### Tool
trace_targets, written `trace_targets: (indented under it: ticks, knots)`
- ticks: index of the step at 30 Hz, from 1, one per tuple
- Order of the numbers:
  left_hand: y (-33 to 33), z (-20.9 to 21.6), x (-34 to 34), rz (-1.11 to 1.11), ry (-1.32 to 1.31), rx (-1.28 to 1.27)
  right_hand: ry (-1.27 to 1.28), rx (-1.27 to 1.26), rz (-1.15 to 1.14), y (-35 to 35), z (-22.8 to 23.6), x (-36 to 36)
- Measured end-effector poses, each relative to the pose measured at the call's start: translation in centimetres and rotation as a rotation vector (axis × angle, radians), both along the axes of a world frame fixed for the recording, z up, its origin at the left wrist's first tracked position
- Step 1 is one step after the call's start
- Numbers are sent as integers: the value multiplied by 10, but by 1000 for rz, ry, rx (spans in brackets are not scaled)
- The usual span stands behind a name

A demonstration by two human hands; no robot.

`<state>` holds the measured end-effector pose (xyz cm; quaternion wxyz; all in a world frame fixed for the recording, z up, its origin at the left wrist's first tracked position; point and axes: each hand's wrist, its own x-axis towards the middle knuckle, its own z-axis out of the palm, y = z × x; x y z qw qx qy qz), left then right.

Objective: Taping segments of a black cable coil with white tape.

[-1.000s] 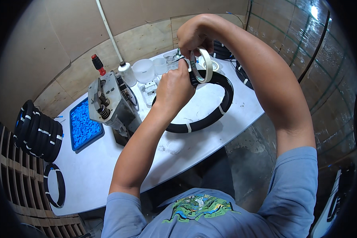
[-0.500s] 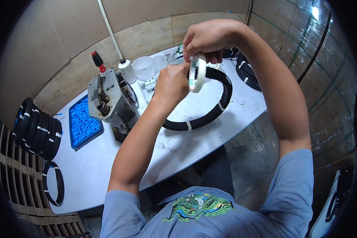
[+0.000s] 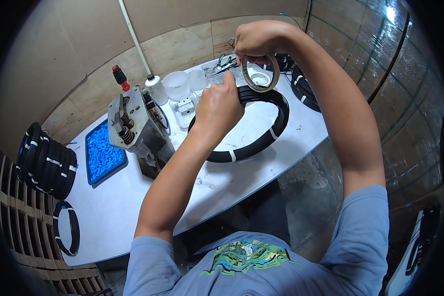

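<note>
Black, with white bands, a coil (image 3: 251,151) is to the right of the metal machine (image 3: 142,121). Also right of the machine, the left hand (image 3: 219,107) is clenched around the coil's left side, thumb raised; farther right, the right hand (image 3: 259,42) grasps a roll of tape (image 3: 276,74) near the coil's far side. Left of the machine sits a tray (image 3: 107,179) of small blue pieces (image 3: 103,153); behind it stands a bottle (image 3: 155,91).

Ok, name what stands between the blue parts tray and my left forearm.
The grey metal bench machine stands between the tray and your left forearm, in the head view.
</note>
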<state>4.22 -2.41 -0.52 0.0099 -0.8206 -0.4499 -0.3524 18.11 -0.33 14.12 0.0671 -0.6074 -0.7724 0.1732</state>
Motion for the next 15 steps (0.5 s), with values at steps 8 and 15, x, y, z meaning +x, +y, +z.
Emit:
trace_targets:
  ticks: [8,15]
  knots:
    - [-5,6,0,-6,24,-46,-189,-82,-89,8,0,-24]
    - [0,8,-11,-88,-80,-81,-256,-49,-62,2,-3,-31]
